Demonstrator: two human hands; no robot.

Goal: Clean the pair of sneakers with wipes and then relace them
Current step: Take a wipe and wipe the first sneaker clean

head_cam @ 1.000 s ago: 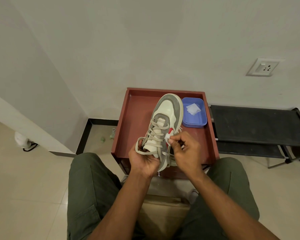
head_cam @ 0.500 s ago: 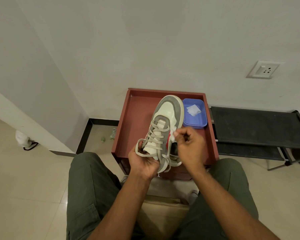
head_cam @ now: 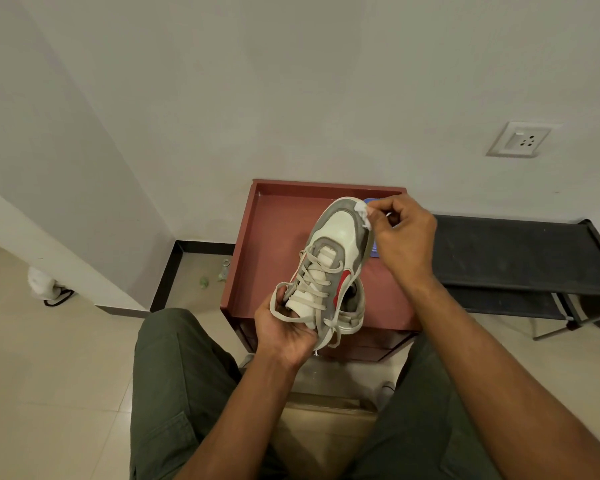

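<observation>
My left hand (head_cam: 286,329) grips the heel of a grey and white sneaker (head_cam: 336,251) with a red side mark, its toe pointing away from me. The beige laces are threaded and hang loose near my palm. My right hand (head_cam: 400,233) pinches a crumpled white wipe (head_cam: 364,213) against the right side of the toe. A second sneaker (head_cam: 355,306) lies on the red-brown tray table (head_cam: 274,237) beneath the held one, mostly hidden.
A blue tub (head_cam: 373,252) sits at the tray's back right, mostly hidden behind my right hand. A black folding rack (head_cam: 520,254) stands to the right. A cardboard box (head_cam: 326,431) sits between my knees. A wall stands close behind the tray.
My right hand has slid the wipe from the sneaker's red side mark forward along the right side to the toe. The left hand keeps its grip on the heel.
</observation>
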